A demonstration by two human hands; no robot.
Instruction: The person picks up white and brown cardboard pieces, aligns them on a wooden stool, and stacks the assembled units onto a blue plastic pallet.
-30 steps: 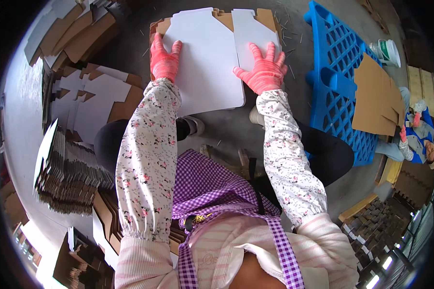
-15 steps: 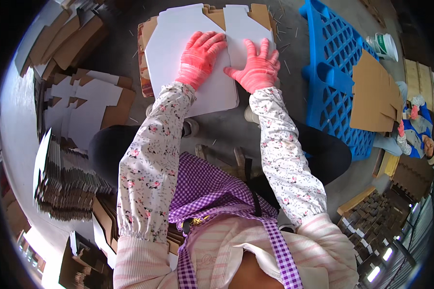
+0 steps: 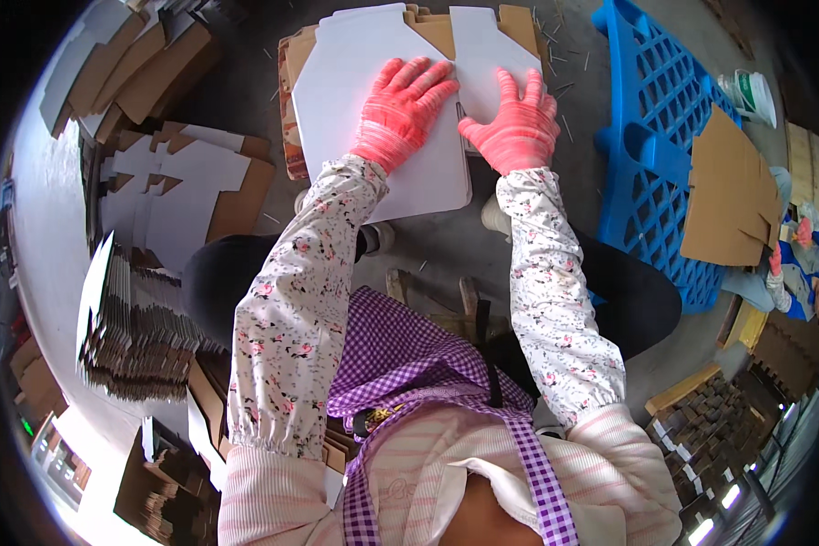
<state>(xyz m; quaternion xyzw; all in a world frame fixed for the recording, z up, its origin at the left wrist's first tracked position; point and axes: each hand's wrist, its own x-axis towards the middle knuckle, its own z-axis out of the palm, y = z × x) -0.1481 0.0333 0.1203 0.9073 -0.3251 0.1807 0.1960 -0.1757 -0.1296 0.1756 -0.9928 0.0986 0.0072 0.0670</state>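
A white-faced cardboard blank [image 3: 346,109] lies on a stack of brown and white cardboard in front of me. My left hand [image 3: 400,114], in a pink-red glove, rests flat on its wide panel with fingers stretched forward. On the narrower right-hand panel [image 3: 482,55] sits my right hand [image 3: 517,123], gloved alike, its fingers spread and its thumb reaching toward the line between the two panels. A dark narrow gap shows along that line beside the thumb. Neither hand grasps anything.
A blue plastic pallet [image 3: 651,146] stands to the right with a brown cardboard sheet [image 3: 733,191] against it. A white bucket [image 3: 748,98] and another person [image 3: 805,264] are beyond. Cardboard stacks [image 3: 136,328] and loose blanks [image 3: 187,196] lie to my left.
The whole view has shifted, moving the scene slightly right in the picture. A dark gap now shows between the panels near my right thumb. My left hand stays flat on the blank.
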